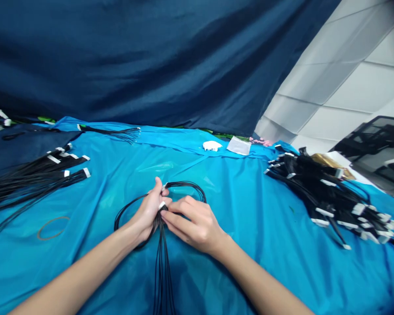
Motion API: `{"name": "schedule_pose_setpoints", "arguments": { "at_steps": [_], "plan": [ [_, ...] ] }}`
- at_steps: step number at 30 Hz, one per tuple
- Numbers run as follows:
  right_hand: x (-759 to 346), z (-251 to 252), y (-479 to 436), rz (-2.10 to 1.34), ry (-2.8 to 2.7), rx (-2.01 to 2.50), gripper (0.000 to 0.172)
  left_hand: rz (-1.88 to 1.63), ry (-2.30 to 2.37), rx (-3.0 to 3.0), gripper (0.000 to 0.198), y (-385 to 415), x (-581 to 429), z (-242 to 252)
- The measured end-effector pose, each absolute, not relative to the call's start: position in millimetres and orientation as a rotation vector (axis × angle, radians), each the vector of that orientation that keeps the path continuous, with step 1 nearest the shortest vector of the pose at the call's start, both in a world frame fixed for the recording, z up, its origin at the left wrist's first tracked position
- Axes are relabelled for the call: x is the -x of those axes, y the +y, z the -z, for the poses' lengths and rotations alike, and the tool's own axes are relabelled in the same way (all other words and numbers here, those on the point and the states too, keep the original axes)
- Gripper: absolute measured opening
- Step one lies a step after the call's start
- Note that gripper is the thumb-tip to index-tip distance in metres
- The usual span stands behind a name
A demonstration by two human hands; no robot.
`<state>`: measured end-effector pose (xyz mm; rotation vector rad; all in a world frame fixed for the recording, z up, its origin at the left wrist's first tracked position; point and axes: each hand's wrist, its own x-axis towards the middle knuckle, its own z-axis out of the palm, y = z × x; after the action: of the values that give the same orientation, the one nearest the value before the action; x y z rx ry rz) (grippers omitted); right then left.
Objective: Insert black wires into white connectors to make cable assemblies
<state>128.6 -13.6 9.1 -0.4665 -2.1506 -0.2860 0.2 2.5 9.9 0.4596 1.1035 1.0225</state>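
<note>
Forearms (95, 262) cut off; left grip (147, 213), right grip (198, 222) pinched around black wires (161, 224), contact partly hidden

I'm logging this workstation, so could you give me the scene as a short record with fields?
Left hand: holding black cables
Right hand: fingers on the same cables, just below a white connector
Loose strands: hanging toward the picture's lower edge
Left side: cable pile; thin brown loop
Right side: cable heap with white ends
Far side: pale packet
Surface: blue cloth
</note>
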Motion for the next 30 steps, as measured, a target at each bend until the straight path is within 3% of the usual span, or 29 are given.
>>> {"name": "schedule_pose_setpoints", "arguments": {
  "at_steps": [15, 19, 26, 30],
  "plan": [
    [-132.2, -5.2, -10.3, 0.411, -2.323, 0.339, 0.02, -1.113, 1.271, -0.603, 0.046, 1.5, -2.2, -6.1],
    [-131.9, -2.3, -9.3, 0.395, -2.35, 0.341, 0.016, -1.064, 1.224, -0.596, 0.046, 0.0, -3.1, -7.6],
    [-125.0, -5.0, -13.9, -0.254, -2.003, 0.513, 0.012, -1.045, 1.23, -0.636, 0.041, -5.1, -4.1, -15.6],
    [-126.3, -9.3, -13.0, -0.378, -2.013, 0.528, 0.011, -1.006, 1.168, -0.651, 0.037, -7.5, -4.4, -10.2]
  ]
}}
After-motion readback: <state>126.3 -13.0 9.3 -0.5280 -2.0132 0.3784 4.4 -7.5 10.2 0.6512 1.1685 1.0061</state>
